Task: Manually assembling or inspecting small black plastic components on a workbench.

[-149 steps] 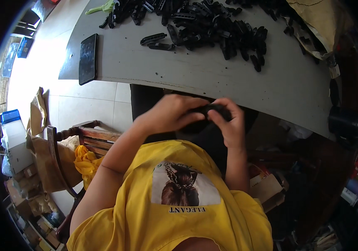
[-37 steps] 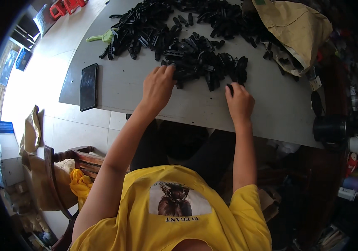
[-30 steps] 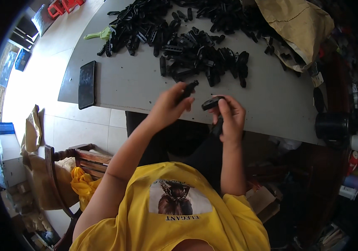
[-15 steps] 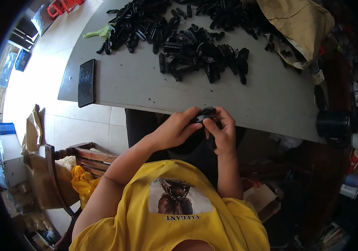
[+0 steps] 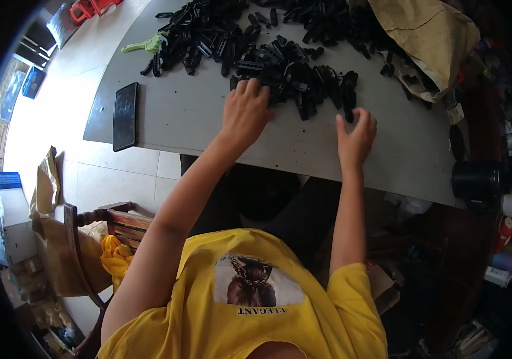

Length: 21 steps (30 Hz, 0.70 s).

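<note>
A loose heap of small black plastic pieces [image 5: 304, 84], long and clip-like, covers the far middle of the grey table [image 5: 196, 122]. Over the heap's near left edge is my left hand [image 5: 244, 113], back up, its fingers bent down onto the pieces and its thumb apart; the fingertips are partly hidden. My right hand [image 5: 356, 137] is at the near right edge, thumb and forefinger spread on either side of the end of one black piece [image 5: 349, 110]. No piece is lifted in either hand.
A dark phone [image 5: 125, 116] lies at the table's left. Beside the far heap is a light green tool [image 5: 145, 45]. A brown paper bag [image 5: 426, 42] spills black pieces at the back right. A wooden chair [image 5: 130, 224] stands on my left.
Both hands have moved from near my body, where they held a black piece together, out to the heap and apart. That piece is no longer in them.
</note>
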{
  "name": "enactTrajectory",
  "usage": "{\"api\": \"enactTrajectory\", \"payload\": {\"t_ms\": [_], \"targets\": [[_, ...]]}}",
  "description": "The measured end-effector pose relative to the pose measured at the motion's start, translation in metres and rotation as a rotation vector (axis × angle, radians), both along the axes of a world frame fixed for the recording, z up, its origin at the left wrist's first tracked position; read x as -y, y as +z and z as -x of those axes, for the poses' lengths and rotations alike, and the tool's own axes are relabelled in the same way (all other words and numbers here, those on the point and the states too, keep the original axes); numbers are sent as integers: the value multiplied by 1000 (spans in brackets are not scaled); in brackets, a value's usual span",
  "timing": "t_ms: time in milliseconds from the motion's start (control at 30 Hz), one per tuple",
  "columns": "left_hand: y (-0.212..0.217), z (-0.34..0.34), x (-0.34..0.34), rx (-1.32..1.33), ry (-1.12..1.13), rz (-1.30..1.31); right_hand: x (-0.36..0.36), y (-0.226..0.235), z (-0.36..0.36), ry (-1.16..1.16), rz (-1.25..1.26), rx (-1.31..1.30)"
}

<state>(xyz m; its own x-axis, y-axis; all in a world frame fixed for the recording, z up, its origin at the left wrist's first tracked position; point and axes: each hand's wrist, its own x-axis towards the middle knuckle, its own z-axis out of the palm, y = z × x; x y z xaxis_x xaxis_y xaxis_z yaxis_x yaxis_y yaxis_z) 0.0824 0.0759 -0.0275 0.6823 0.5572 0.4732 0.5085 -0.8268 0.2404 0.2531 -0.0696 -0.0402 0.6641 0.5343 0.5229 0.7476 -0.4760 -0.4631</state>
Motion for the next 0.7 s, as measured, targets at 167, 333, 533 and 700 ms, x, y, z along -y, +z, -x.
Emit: {"api": "enactTrajectory", "payload": {"t_ms": [167,333,533,700], "targets": [[-9,-4,-4,-86,-56,-40,1,-24,-20,60,-65,-121],[11,21,41,-85,-14,627,30,4,49,363,-418,-950],[22,26,79,179,-449,992,33,20,95,414,-566,-1084],[20,35,79,131,-495,1047,30,24,102,415,-530,-600]]}}
